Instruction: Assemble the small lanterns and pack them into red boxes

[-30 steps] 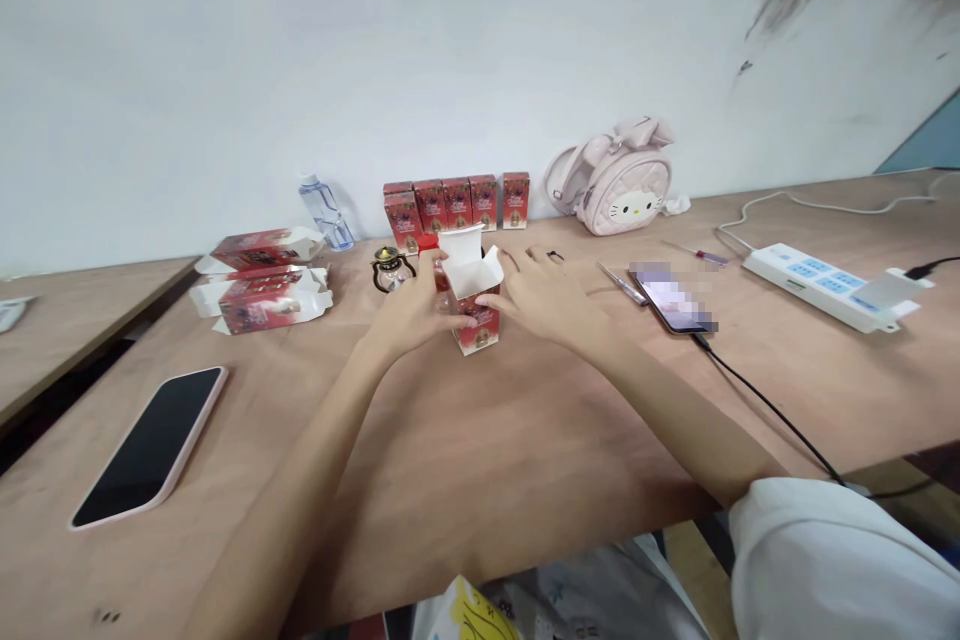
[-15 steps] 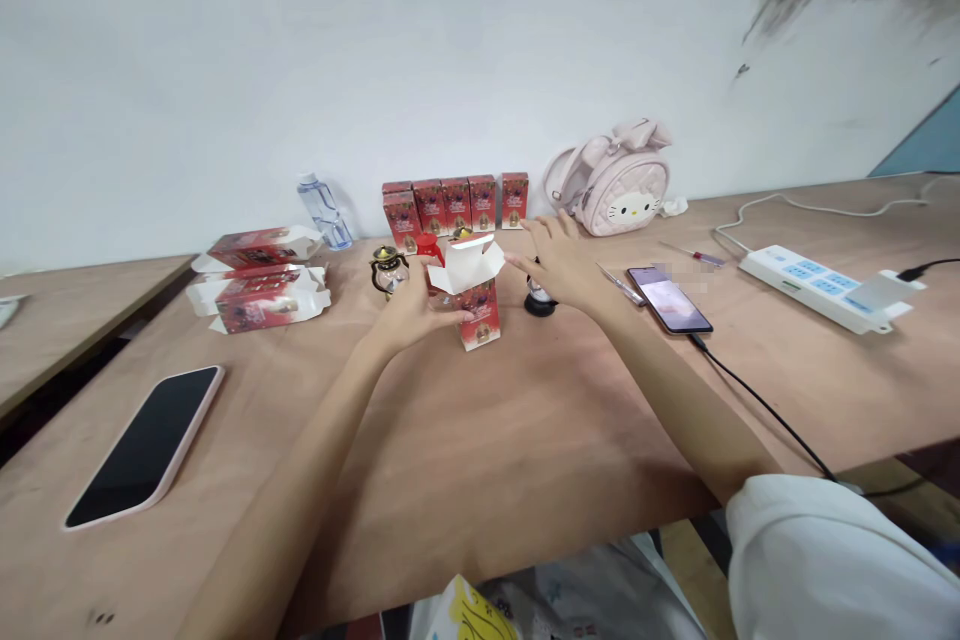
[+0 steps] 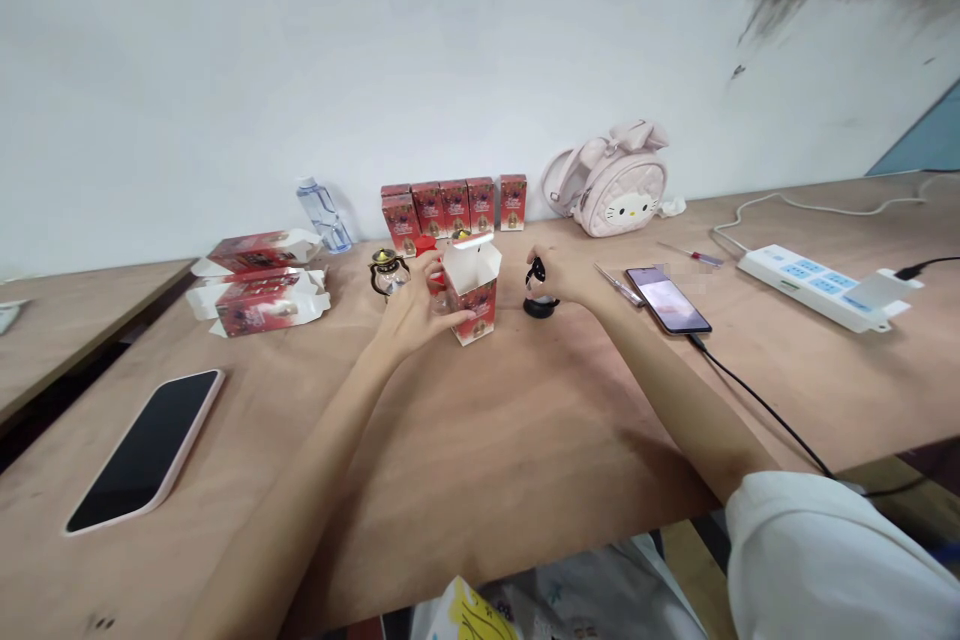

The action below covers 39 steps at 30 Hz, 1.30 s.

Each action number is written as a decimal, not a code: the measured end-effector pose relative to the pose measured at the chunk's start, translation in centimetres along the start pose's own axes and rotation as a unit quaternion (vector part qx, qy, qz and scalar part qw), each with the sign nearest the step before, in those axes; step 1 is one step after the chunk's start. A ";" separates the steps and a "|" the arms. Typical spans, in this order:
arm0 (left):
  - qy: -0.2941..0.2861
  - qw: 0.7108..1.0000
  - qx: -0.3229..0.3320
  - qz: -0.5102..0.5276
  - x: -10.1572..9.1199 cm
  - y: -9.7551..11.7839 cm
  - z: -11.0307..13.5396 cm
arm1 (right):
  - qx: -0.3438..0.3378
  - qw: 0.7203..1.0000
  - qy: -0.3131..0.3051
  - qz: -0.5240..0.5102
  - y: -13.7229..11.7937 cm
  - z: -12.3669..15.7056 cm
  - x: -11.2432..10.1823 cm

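A small red printed carton (image 3: pixel 478 312) stands a little tilted on the table, its white top flaps raised and its mouth facing up. My left hand (image 3: pixel 414 312) is closed around the carton's left side, thumb across the front. My right hand (image 3: pixel 559 278) curls around a small black lantern-like ornament (image 3: pixel 540 306) just right of the carton; its black base rests on the table. Left of the carton is a similar bronze ornament (image 3: pixel 388 272) with a gold top. Behind my left fingers a red ornament (image 3: pixel 425 245) is partly hidden.
Several closed red cartons (image 3: pixel 454 208) line the wall. Flattened cartons (image 3: pixel 262 302) and a water bottle (image 3: pixel 325 216) are at left. A dark-screened phone (image 3: pixel 146 450) lies front left. At right are a pink bag (image 3: pixel 626 185), a screwdriver (image 3: pixel 621 286), a charging phone (image 3: pixel 669 300) and a power strip (image 3: pixel 814 288).
My right hand has come down from above onto the black ornament, its fingers curling in. The carton's flaps have swung more upright, and my left hand still holds it.
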State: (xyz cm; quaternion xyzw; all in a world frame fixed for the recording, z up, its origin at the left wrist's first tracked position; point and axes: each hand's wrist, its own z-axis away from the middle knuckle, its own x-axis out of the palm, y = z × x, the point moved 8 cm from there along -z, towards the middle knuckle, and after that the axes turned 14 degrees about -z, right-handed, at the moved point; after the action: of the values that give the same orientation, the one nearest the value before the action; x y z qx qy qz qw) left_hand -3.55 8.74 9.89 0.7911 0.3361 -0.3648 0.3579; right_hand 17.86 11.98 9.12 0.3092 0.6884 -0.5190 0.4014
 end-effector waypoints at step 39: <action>-0.084 0.995 0.038 -0.050 0.1 3.0 0.3 | -0.255 0.948 0.132 -0.136 -10.7 4.4 -3.1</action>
State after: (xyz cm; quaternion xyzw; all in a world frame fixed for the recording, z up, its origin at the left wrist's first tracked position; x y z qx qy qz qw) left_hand -1.20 6.95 10.60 0.7530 0.3297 -0.4596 0.3362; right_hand 11.38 4.84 16.21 0.1656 0.8803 -0.3300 0.2981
